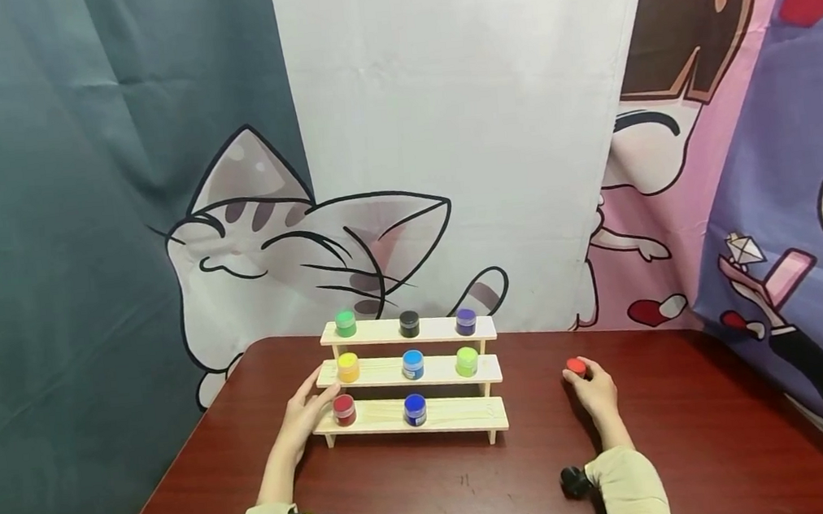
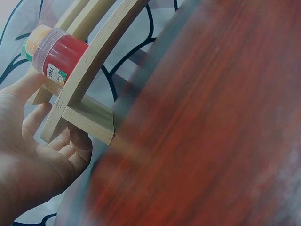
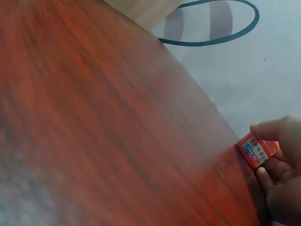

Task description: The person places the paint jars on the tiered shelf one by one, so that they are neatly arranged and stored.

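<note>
A three-step wooden display rack stands on the table with small paint jars on its steps. At its left end, my left hand grips the rack, with curled fingers under the lower steps in the left wrist view. Close to that hand sit a dark red jar on the bottom step and a yellow jar on the middle one. Off to the right of the rack, my right hand holds an orange-red paint jar between thumb and fingers, low at the tabletop. Its label faces the right wrist camera.
A blue jar is mid-bottom step, with bare wood to its right. The middle step also bears a light blue jar and a lime jar. Green, black and purple jars line the top. Printed curtains hang behind.
</note>
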Tool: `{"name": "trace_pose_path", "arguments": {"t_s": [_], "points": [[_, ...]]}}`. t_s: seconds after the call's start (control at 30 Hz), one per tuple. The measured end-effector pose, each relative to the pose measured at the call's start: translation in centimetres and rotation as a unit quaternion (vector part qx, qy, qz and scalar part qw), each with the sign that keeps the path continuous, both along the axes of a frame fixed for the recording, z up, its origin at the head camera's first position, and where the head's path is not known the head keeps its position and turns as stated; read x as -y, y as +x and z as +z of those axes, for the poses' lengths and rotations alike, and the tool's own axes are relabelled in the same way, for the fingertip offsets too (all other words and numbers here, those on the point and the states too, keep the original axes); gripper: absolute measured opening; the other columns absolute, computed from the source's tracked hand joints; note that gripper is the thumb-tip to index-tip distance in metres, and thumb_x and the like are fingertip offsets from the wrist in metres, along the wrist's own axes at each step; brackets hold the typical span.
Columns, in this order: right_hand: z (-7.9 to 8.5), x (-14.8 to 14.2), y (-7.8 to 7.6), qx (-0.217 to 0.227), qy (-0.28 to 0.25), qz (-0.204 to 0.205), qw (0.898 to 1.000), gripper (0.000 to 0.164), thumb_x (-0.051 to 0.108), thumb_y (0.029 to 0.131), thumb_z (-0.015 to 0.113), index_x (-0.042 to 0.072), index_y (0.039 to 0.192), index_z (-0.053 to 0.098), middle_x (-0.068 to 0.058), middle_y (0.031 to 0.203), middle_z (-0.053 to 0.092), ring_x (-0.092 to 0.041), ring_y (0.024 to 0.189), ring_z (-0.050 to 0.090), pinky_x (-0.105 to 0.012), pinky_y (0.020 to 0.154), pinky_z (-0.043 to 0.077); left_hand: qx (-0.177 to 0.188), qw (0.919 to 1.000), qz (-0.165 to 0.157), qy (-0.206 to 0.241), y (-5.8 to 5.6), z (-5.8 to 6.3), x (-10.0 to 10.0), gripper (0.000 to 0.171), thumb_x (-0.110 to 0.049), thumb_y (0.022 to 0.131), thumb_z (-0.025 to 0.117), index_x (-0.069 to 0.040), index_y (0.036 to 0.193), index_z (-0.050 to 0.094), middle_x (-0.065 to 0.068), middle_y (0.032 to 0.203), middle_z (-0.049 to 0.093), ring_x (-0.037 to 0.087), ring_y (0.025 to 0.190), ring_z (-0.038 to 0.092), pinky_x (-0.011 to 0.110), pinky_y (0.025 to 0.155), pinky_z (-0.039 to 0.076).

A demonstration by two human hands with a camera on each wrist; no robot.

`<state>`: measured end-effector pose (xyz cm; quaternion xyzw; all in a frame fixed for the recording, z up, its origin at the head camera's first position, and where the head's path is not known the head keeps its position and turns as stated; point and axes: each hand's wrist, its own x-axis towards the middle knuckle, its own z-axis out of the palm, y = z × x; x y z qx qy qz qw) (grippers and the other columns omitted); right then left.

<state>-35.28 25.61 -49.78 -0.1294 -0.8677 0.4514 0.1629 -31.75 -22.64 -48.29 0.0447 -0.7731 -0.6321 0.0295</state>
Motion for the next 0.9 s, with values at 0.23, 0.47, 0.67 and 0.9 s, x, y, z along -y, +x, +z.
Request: {"name": "trace_pose_path", "arguments": {"t_s": [0.23, 0.47, 0.67, 0.9], "points": [[-0.2, -0.5, 0.5, -0.004, -0.048, -0.009, 0.999, 0.049, 0.016, 0.09, 0.064, -0.007, 0.131, 0.052, -0.036, 0.134, 0.05, -0.047, 0.126, 0.046, -0.055, 0.107, 0.033, 0.005, 1.0, -0.007, 0.001, -0.2, 0.1, -0.5, 0.076, -0.043, 0.092, 0.064, -0.02, 0.154, 0.029, 0.018, 0.158, 0.03, 0.036, 0.138, 0.04, 0.057, 0.114, 0.029], [-0.4, 0.2, 0.9, -0.009, -0.202, -0.002, 0.979, 0.047, 0.023, 0.088, 0.073, -0.003, 0.125, 0.061, 0.019, 0.074, 0.062, 0.012, 0.067, 0.052, -0.01, 0.064, 0.046, 0.01, 0.9999, -0.01, 0.002, -0.2, 0.1, -0.1, 0.075, -0.042, 0.091, 0.065, -0.021, 0.154, 0.03, 0.018, 0.158, 0.031, 0.034, 0.139, 0.037, 0.054, 0.116, 0.027], [2.7, 1.7, 1.8, 0.017, -0.237, 0.046, 0.97, 0.054, 0.021, 0.092, 0.067, -0.006, 0.136, 0.05, 0.022, 0.079, 0.061, 0.012, 0.071, 0.058, -0.014, 0.074, 0.05, 0.01, 0.9999, -0.007, -0.005, -0.3, 0.3, 0.2, 0.076, -0.043, 0.092, 0.063, -0.02, 0.155, 0.027, 0.018, 0.16, 0.025, 0.038, 0.142, 0.032, 0.059, 0.116, 0.024], [6.1, 3.3, 2.5, 0.018, -0.202, 0.142, 0.969, 0.055, 0.02, 0.091, 0.069, -0.003, 0.137, 0.051, 0.009, 0.103, 0.068, 0.009, 0.081, 0.061, -0.015, 0.083, 0.051, 0.015, 0.9998, -0.009, -0.001, -0.1, 0.4, 0.3, 0.077, -0.042, 0.092, 0.063, -0.019, 0.155, 0.026, 0.018, 0.16, 0.024, 0.036, 0.142, 0.032, 0.057, 0.117, 0.025]]}}
